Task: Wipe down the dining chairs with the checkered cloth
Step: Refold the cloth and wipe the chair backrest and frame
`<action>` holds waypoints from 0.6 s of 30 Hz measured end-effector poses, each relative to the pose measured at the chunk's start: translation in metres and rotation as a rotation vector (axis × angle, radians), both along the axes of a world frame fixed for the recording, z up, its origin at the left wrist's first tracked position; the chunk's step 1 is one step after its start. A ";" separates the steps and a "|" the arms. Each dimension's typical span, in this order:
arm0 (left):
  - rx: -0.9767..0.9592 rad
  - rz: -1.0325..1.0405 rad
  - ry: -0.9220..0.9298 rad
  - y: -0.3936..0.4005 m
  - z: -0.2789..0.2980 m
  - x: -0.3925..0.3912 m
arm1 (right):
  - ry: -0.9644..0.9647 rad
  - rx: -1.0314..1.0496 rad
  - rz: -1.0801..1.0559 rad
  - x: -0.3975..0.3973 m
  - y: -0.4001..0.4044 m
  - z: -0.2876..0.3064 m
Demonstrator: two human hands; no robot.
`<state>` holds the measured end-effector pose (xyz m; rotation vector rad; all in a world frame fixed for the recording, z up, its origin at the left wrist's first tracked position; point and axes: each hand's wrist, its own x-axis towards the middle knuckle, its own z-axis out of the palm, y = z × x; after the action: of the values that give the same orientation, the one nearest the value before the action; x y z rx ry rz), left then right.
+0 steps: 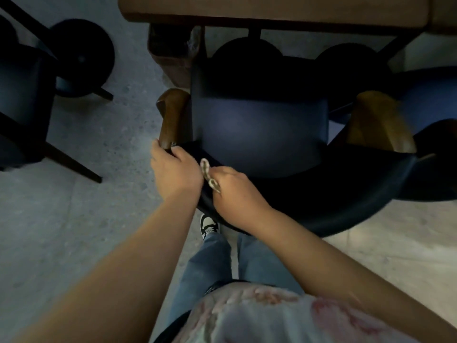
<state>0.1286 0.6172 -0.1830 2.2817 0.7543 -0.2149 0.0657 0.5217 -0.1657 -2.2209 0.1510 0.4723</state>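
The checkered cloth (209,175) is bunched small in the right hand (235,194), its fingers clenched round it against the top edge of the dark blue dining chair (259,129), near the left corner of the backrest. The left hand (174,169) grips the chair frame beside the wooden armrest (173,115). Judging by this, wiping of this chair is under way; neighbouring chairs (22,95) seem left to do. Most of the cloth is hidden, and dim light and blur obscure the seat under the tabletop (272,8).
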 end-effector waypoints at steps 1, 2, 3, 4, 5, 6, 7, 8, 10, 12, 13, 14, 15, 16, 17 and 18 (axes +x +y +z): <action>0.013 0.005 0.007 0.000 -0.001 0.001 | 0.029 -0.046 0.046 -0.005 -0.011 0.002; 0.018 0.005 0.011 0.000 -0.002 0.002 | 0.068 -0.082 0.087 -0.010 -0.023 0.003; 0.020 0.005 0.013 0.001 -0.002 0.002 | 0.111 -0.113 0.126 -0.016 -0.036 0.005; 0.025 0.004 0.013 0.001 -0.003 0.002 | 0.155 -0.146 0.163 -0.022 -0.048 0.007; 0.028 0.003 0.011 0.002 -0.003 0.002 | 0.198 -0.186 0.195 -0.026 -0.060 0.008; 0.027 0.000 0.008 0.002 -0.004 0.001 | 0.236 -0.236 0.219 -0.030 -0.073 0.009; 0.024 -0.002 0.003 0.003 -0.005 0.001 | 0.275 -0.295 0.240 -0.032 -0.086 0.009; 0.022 -0.005 0.000 0.003 -0.005 0.001 | 0.313 -0.357 0.259 -0.034 -0.100 0.009; 0.020 -0.011 0.001 0.004 -0.006 0.002 | 0.392 -0.476 0.301 -0.035 -0.130 0.012; 0.020 -0.011 0.005 0.004 -0.006 0.002 | 0.434 -0.603 0.359 -0.031 -0.161 0.014; 0.019 -0.008 0.005 0.005 -0.006 0.002 | 0.432 -0.673 0.392 -0.026 -0.177 0.015; 0.016 -0.004 0.003 0.004 -0.006 0.002 | 0.423 -0.737 0.411 -0.021 -0.193 0.014; 0.014 0.000 0.002 0.004 -0.005 0.002 | 0.416 -0.786 0.412 -0.015 -0.209 0.012; 0.013 0.002 -0.001 0.003 -0.005 0.002 | 0.415 -0.811 0.397 -0.008 -0.224 0.011; 0.013 0.004 -0.006 0.003 -0.005 0.002 | 0.426 -0.803 0.371 -0.002 -0.236 0.009; 0.014 0.006 -0.010 0.003 -0.005 0.002 | 0.441 -0.776 0.359 0.002 -0.244 0.008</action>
<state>0.1304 0.6202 -0.1878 2.2918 0.7599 -0.1958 0.0675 0.2776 -0.1582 -2.8734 0.1884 1.2748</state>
